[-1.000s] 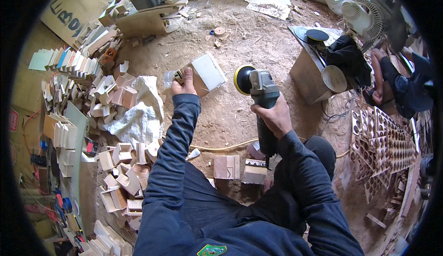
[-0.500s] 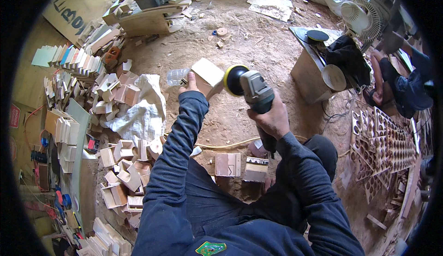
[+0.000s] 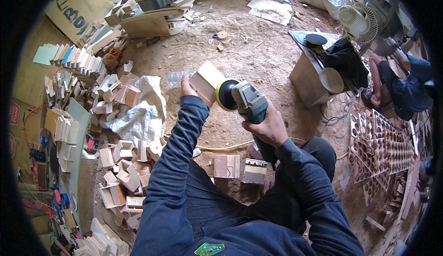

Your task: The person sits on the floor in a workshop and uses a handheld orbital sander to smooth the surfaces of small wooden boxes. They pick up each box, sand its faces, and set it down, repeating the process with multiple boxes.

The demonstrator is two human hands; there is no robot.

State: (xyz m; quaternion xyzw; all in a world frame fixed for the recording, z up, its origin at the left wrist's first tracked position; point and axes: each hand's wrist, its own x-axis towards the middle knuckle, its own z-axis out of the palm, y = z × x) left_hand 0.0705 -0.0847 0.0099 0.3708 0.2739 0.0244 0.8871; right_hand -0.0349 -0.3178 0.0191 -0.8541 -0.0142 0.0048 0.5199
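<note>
My left hand (image 3: 187, 87) is closed on the left side of a small wooden box (image 3: 206, 79), which it holds up off the floor. In my right hand (image 3: 270, 127) is a handheld power sander (image 3: 250, 100), green and grey, gripped round its body. Its round black pad (image 3: 225, 94) with a yellow rim is up against the right side of the box; whether it presses there or just overlaps in view, I cannot tell. Behind my left hand a clear plastic bottle (image 3: 175, 79) lies on the floor.
Several wooden boxes (image 3: 129, 175) are heaped left of my legs beside a white sack (image 3: 143, 108). Two blocks (image 3: 227, 166) lie between my knees. A yellowish hose (image 3: 221, 148) crosses the floor. At right are a work stand (image 3: 309, 83), a fan (image 3: 360, 21), perforated panels (image 3: 380, 143) and another person (image 3: 410, 87).
The sander has moved slightly left and down, its pad now at the box's right side. The box has tilted, showing more of its edge.
</note>
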